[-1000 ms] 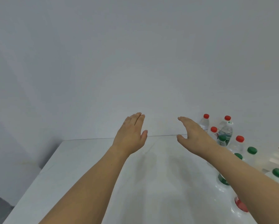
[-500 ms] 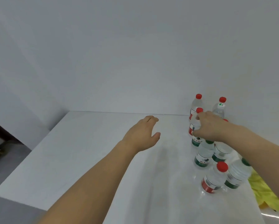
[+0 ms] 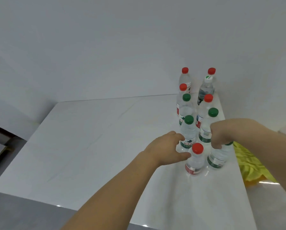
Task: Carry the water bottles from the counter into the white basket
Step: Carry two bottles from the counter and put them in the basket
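- Now both hands have come down from open air onto the nearest bottles: my left hand [image 3: 166, 147] cups, thumb touching, the red-capped bottle [image 3: 194, 159]; my right hand [image 3: 221, 133] grips the green-labelled bottle [image 3: 217, 156] by its top.
- Neither bottle is lifted from the desk [image 3: 89, 138] yet.
- Left of my left hand lies open desk; behind, the other bottles [image 3: 188, 113] crowd close.
- No basket in sight.
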